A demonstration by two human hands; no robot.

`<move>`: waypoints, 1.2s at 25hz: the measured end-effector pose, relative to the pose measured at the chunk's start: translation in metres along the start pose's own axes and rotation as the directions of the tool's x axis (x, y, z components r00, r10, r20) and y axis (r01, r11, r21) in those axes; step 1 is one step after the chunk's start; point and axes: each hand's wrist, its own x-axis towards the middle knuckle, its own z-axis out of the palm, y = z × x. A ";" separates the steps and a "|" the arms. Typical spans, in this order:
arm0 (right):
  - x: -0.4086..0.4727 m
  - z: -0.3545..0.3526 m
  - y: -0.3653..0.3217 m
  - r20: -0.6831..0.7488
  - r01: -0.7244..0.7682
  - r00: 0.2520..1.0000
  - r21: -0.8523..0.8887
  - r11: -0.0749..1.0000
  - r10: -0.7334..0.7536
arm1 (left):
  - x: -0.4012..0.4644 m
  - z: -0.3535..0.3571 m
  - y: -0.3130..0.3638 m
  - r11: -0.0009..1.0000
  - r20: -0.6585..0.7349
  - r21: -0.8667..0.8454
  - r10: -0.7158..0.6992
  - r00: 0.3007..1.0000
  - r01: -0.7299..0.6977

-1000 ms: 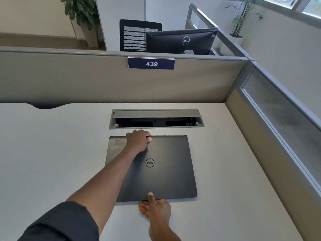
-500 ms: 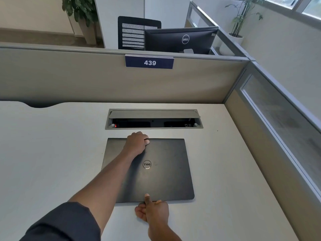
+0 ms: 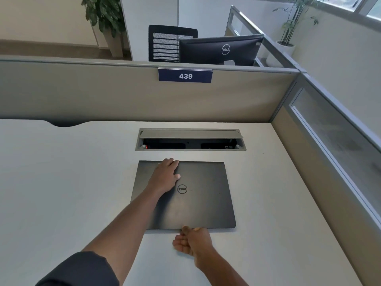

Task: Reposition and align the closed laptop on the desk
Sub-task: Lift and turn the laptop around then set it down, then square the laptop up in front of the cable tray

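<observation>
A closed dark grey laptop [image 3: 206, 205] with a round logo lies flat on the white desk [image 3: 61, 182], its edges roughly parallel to the cable box behind it. My left hand [image 3: 165, 176] lies palm down on the far left part of the lid, fingertips reaching over the far edge. My right hand [image 3: 193, 241] sits at the middle of the near edge, fingers curled on the desk and thumb against that edge.
An open grey cable box [image 3: 189, 134] is set into the desk just beyond the laptop. Beige partitions [image 3: 103, 96] close the back, and a glazed one [image 3: 329, 151] closes the right side. A plate reading 439 [image 3: 185, 76] hangs on the back partition.
My left hand has flattened from a curled grip on the far edge to a palm on the lid. My right thumb has slipped from the lid top to the near edge.
</observation>
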 end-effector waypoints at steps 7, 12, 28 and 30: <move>-0.011 -0.041 -0.002 -0.097 0.160 0.961 -0.569 0.807 -0.259 | -0.055 0.005 -0.021 0.997 -0.083 0.042 -0.065 0.994 0.068; -0.012 -0.081 -0.014 -0.093 0.213 0.778 -0.892 0.399 -0.622 | -0.091 0.010 -0.031 0.991 -0.123 0.066 -0.106 0.987 0.115; 0.004 -0.129 -0.025 0.117 0.336 0.746 -0.916 0.218 -0.656 | -0.184 0.008 -0.054 0.901 -0.040 -0.356 -0.280 0.959 0.248; 0.003 -0.126 -0.028 0.119 0.326 0.749 -0.922 0.208 -0.651 | -0.189 0.006 -0.057 0.908 0.001 -0.344 -0.256 0.967 0.240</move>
